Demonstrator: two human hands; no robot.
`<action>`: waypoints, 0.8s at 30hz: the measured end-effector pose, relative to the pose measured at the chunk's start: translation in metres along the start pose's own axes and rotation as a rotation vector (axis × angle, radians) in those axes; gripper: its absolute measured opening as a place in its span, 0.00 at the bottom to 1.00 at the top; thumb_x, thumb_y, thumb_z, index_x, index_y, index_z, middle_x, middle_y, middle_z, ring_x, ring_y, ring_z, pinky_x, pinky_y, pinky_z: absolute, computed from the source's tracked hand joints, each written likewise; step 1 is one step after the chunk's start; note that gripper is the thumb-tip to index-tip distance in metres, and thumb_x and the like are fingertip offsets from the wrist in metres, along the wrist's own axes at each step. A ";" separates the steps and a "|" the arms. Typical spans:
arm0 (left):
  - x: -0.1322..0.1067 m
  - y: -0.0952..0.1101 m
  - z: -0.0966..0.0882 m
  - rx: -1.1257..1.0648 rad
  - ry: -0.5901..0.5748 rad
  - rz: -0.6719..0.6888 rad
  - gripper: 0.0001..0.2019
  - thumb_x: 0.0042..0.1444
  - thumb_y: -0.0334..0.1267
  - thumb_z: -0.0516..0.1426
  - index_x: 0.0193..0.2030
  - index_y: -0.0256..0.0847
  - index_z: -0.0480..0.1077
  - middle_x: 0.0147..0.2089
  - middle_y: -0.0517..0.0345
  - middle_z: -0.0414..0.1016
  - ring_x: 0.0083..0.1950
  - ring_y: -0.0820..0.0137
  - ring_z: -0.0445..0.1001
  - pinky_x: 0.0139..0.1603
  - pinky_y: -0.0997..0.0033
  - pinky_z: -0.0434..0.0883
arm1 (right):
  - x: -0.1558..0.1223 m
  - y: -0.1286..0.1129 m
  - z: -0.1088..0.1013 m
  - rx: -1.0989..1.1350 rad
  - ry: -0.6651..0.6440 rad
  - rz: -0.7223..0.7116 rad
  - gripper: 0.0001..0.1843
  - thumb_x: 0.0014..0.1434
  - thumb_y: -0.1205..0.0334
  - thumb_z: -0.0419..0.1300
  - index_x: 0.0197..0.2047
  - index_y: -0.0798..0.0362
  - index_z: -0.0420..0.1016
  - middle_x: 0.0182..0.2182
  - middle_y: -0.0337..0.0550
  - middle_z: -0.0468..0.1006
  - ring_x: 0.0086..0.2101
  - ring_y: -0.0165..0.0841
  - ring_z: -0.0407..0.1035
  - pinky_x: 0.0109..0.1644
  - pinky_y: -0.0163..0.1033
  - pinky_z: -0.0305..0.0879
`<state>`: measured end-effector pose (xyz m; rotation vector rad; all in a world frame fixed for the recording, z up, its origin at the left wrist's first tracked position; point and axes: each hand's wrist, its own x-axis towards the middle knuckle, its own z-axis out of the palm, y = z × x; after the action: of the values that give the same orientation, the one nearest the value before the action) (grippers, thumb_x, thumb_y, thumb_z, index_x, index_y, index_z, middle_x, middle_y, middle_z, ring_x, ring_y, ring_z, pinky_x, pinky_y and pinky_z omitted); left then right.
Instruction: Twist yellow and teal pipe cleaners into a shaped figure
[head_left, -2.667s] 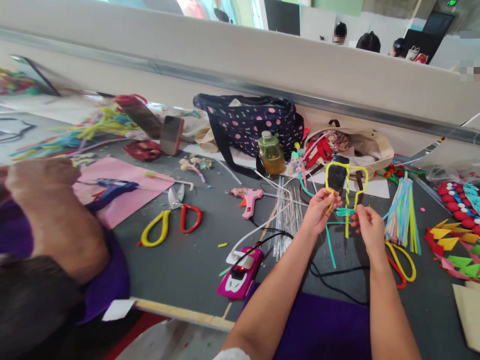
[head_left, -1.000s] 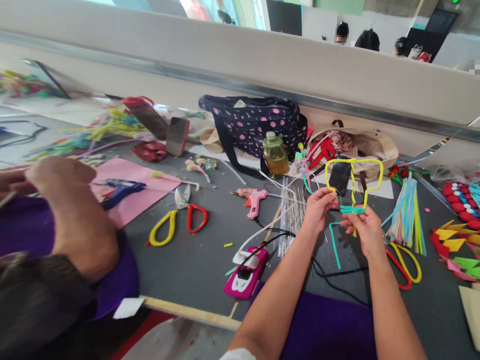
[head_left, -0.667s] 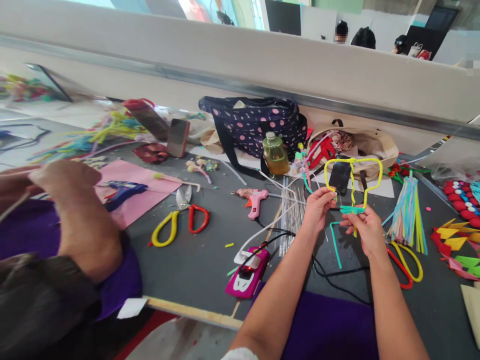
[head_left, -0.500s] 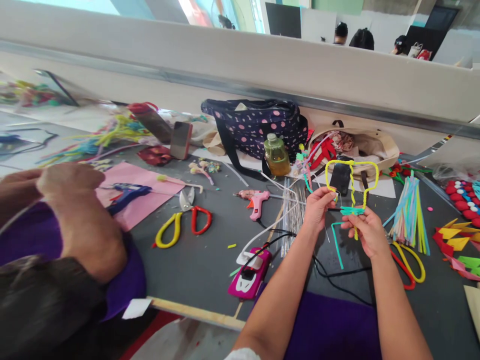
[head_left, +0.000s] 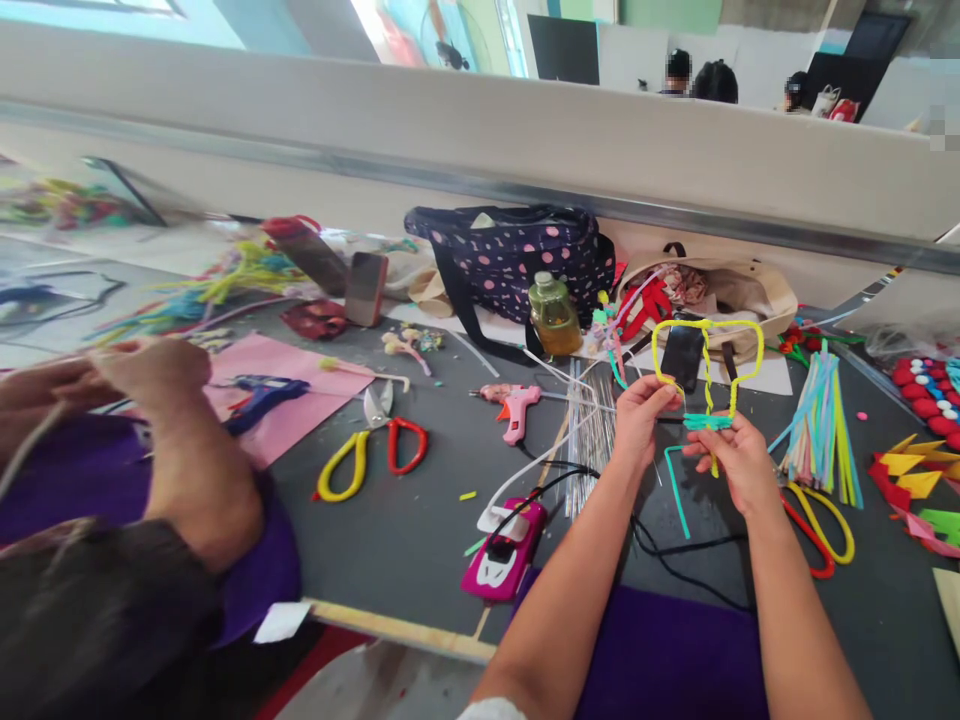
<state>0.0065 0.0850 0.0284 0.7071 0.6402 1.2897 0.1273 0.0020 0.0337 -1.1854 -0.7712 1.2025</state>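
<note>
We hold a yellow pipe-cleaner frame [head_left: 720,324] upright above the dark worktop [head_left: 420,510], in front of a beige tote bag [head_left: 757,295]. Our left hand [head_left: 641,412] pinches the frame's lower left side between thumb and fingertips. Our right hand [head_left: 733,462] is closed around the stem at the bottom, thumb on top. A teal pipe cleaner [head_left: 705,422] is wound around the frame just between the two hands, and its loose tail hangs down toward the worktop. Near our right wrist, a pair of red-and-yellow scissors [head_left: 825,520] lies flat, and a bundle of coloured pipe cleaners [head_left: 821,420] lies just beyond it. To the left of our left hand lie a sheaf of thin silver wires [head_left: 589,440], a pink glue gun [head_left: 517,408] and a second pair of scissors [head_left: 371,455]. A polka-dot bag [head_left: 525,255] and a bottle of yellowish liquid [head_left: 553,315] stand at the back. At far left, a co-worker's hand [head_left: 154,365] is closed over something we cannot make out, beside a pink sheet [head_left: 300,395].
</note>
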 end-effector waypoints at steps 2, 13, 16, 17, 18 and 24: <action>0.000 0.001 0.000 -0.017 -0.004 -0.038 0.13 0.40 0.39 0.69 0.32 0.36 0.75 0.28 0.59 0.76 0.28 0.75 0.75 0.33 0.74 0.71 | 0.000 0.001 0.001 -0.023 0.015 -0.013 0.23 0.44 0.53 0.73 0.37 0.51 0.67 0.29 0.41 0.82 0.26 0.36 0.78 0.21 0.32 0.71; 0.003 -0.002 -0.006 0.000 0.005 -0.116 0.16 0.40 0.42 0.70 0.28 0.35 0.72 0.27 0.57 0.78 0.28 0.73 0.77 0.36 0.74 0.73 | 0.013 0.015 -0.009 -0.199 0.329 -0.280 0.32 0.48 0.48 0.68 0.52 0.51 0.64 0.41 0.47 0.77 0.38 0.37 0.76 0.37 0.42 0.74; 0.002 -0.004 -0.005 0.008 -0.024 -0.142 0.16 0.40 0.43 0.70 0.27 0.35 0.72 0.27 0.56 0.78 0.29 0.71 0.78 0.36 0.73 0.74 | 0.009 0.011 -0.014 -0.517 0.587 -0.573 0.27 0.55 0.51 0.64 0.54 0.53 0.66 0.46 0.51 0.74 0.41 0.37 0.73 0.42 0.43 0.71; 0.001 -0.006 -0.004 0.013 -0.026 -0.152 0.16 0.40 0.43 0.70 0.27 0.35 0.72 0.27 0.56 0.78 0.29 0.71 0.78 0.36 0.73 0.74 | 0.006 0.009 -0.013 -0.601 0.642 -0.668 0.24 0.58 0.53 0.62 0.54 0.53 0.67 0.44 0.51 0.74 0.40 0.37 0.72 0.42 0.43 0.71; 0.000 -0.007 -0.003 0.018 -0.025 -0.163 0.16 0.39 0.43 0.70 0.27 0.35 0.72 0.27 0.56 0.78 0.30 0.71 0.78 0.36 0.73 0.74 | 0.001 0.006 -0.011 -0.654 0.680 -0.754 0.21 0.60 0.55 0.59 0.54 0.53 0.68 0.42 0.50 0.74 0.39 0.36 0.72 0.42 0.43 0.70; -0.006 -0.016 0.004 0.043 -0.023 -0.216 0.15 0.41 0.44 0.69 0.28 0.35 0.73 0.28 0.53 0.79 0.28 0.71 0.78 0.35 0.73 0.73 | -0.008 0.001 0.001 -0.889 0.454 -0.831 0.11 0.66 0.59 0.52 0.43 0.52 0.75 0.37 0.48 0.79 0.38 0.36 0.73 0.45 0.41 0.68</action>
<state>0.0184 0.0764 0.0192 0.6679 0.7068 1.0702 0.1243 -0.0060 0.0337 -1.5141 -1.3109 -0.1540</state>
